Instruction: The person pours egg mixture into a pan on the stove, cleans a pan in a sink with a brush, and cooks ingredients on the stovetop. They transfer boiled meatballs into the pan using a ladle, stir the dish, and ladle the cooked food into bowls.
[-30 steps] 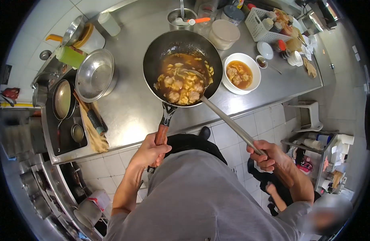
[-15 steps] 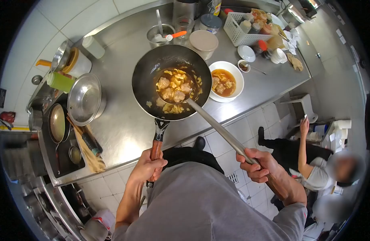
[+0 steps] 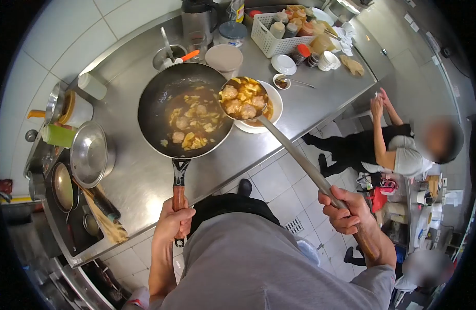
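My left hand [image 3: 174, 221] is wrapped round the wooden handle of a black wok [image 3: 160, 93], which holds brown broth with egg pieces and a few meatballs. My right hand [image 3: 346, 211] grips the long metal handle of a ladle [image 3: 300, 160]. The ladle's bowl, full of meatballs [image 3: 249, 111], egg and broth, is over the left part of a white bowl [image 3: 275, 98] and hides much of what that bowl holds. Some brown soup shows beside the ladle. The wok's right rim lies close to the ladle's bowl.
A steel colander [image 3: 93, 155] stands left of the wok, near a sink with pans. Behind are a lidded tub [image 3: 224, 58], a metal pot with utensils and a white basket [image 3: 279, 44] of bottles. Two other people [image 3: 403, 150] are at the right.
The ladle has been lifted out of the wok with meatballs and egg in it and moved right, over the white bowl. The view has shifted. One person at the right now has both hands raised together.
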Demonstrator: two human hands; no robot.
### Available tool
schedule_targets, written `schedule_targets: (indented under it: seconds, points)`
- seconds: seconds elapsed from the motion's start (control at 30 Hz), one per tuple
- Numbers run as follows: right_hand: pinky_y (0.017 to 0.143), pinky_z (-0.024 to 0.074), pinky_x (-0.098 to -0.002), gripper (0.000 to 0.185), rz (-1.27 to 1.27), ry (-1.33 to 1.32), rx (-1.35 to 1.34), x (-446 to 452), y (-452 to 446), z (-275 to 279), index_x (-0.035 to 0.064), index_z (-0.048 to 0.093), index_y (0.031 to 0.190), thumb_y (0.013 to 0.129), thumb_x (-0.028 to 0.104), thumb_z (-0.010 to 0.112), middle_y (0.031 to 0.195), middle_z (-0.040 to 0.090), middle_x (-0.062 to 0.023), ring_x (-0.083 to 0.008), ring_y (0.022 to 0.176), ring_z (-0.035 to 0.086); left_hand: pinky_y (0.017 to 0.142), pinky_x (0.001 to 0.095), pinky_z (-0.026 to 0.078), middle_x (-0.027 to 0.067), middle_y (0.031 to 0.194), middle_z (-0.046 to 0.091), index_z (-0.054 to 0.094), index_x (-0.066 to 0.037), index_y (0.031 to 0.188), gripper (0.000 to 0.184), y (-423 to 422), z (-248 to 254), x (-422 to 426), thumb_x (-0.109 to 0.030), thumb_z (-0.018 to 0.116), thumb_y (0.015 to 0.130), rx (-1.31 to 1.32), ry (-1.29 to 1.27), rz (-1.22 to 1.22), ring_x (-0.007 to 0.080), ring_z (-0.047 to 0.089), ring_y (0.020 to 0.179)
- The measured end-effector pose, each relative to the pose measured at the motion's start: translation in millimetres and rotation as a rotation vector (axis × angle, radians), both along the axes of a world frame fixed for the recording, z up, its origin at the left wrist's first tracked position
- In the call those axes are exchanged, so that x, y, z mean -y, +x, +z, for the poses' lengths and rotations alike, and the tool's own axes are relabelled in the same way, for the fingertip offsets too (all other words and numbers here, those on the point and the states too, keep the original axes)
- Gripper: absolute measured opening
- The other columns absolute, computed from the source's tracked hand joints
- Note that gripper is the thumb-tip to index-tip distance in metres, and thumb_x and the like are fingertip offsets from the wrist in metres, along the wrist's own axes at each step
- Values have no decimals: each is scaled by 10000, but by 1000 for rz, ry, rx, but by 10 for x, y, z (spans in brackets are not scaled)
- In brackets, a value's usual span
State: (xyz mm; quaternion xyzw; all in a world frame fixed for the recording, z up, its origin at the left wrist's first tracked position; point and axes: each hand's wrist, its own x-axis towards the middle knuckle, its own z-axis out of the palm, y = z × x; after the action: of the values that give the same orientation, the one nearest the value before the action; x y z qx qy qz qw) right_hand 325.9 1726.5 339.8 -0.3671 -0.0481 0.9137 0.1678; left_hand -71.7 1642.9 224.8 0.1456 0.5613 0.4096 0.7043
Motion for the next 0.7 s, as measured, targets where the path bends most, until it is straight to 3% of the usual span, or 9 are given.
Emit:
schedule_targets:
  seconds: [0.2, 0.27, 0.47, 0.7]
  points:
    - [243, 235, -178, 356, -62, 45, 88, -41, 91, -219, 77, 449, 935, 1024, 417, 387, 586, 344, 62, 6, 335, 305, 302, 234, 266, -22, 519, 397, 411, -89, 782, 221, 3, 10, 4, 27, 599, 793, -26, 13, 25, 62, 355, 345]
    - [250, 240, -183, 346, -48, 145, 247, -84, 78, -369, 72, 452, 925, 1021, 400, 397, 577, 337, 67, 3, 337, 295, 281, 229, 264, -26, 518, 394, 433, -88, 812, 193, 4, -5, 25, 38, 578, 799, -40, 32, 41, 55, 348, 332]
    - [288, 289, -219, 329, 50, 342, 562, -52, -99, -734, 88, 483, 938, 1011, 402, 421, 577, 353, 43, -31, 350, 288, 275, 232, 269, -29, 519, 387, 420, -90, 796, 191, 3, 7, 96, 25, 573, 802, -38, 48, 46, 54, 341, 331]
    - [321, 349, -252, 290, 164, 710, 959, 168, -151, -1003, 79, 467, 887, 1006, 344, 473, 593, 422, 20, -67, 381, 393, 282, 230, 266, -35, 521, 377, 416, -92, 791, 192, -7, -2, 136, 19, 572, 807, -36, 58, 37, 52, 339, 336]
